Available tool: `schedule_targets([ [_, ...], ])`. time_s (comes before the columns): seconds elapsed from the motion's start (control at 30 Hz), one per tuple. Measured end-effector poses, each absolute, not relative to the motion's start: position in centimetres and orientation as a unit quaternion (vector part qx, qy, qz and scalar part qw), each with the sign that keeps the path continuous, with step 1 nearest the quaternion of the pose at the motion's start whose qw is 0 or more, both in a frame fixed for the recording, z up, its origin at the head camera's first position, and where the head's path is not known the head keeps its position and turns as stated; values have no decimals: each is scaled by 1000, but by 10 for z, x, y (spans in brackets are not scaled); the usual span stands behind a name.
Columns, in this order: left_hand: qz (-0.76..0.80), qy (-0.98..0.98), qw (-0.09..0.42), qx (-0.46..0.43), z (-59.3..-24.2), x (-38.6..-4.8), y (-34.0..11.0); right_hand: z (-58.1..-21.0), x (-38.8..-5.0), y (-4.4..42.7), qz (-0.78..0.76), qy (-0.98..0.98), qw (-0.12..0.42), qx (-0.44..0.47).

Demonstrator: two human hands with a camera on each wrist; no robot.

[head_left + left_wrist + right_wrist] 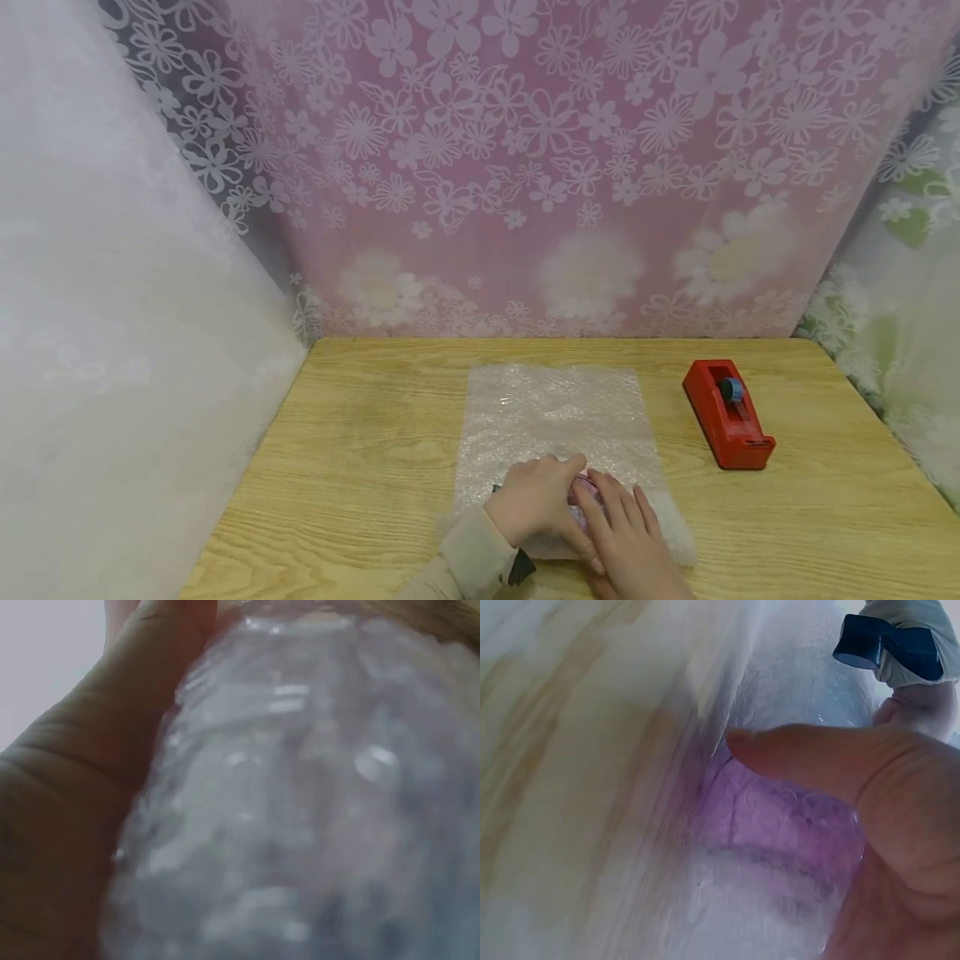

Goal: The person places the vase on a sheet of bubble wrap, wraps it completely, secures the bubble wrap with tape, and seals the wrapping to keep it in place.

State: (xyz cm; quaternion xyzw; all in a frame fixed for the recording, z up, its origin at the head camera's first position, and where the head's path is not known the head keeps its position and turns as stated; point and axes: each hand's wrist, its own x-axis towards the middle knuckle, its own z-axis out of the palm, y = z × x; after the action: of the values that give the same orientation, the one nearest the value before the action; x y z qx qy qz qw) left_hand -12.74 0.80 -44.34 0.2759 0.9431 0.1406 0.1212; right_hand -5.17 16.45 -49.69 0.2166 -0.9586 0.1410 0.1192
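Note:
A sheet of clear bubble wrap (555, 408) lies on the table, its near end wrapped round a rounded pink-purple object (780, 817). The plastic blurs that object, so its kind cannot be told. My left hand (534, 504) grips the wrapped bundle from above at its left part, with the thumb along the near side. At the right part my right hand (626, 537) holds the same bundle, its thumb lying across the wrap in the right wrist view. Close up in the left wrist view, the bubble layer (300, 787) fills most of the picture beside the left hand.
To the right of the sheet, a red tape dispenser (727, 417) with a roll of tape (731, 389) stands on the wood-grain table (360, 467). Floral curtains (525, 167) hang behind the table and on both sides.

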Motion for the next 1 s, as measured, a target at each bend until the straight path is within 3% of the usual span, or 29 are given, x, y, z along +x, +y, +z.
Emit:
schedule_targets([
  [0.27,117,944,135,277,-440,-127,8,-495,-55,158,136,-960,143,198],
  [0.47,95,947,125,281,-444,-127,7,-489,-55,156,140,-968,105,181],
  [0.7,87,934,116,326,-444,-131,-17,-488,-56,155,145,-967,113,178],
  [1.0,222,897,246,293,-443,-142,-68,-488,-58,155,153,-966,105,180],
])
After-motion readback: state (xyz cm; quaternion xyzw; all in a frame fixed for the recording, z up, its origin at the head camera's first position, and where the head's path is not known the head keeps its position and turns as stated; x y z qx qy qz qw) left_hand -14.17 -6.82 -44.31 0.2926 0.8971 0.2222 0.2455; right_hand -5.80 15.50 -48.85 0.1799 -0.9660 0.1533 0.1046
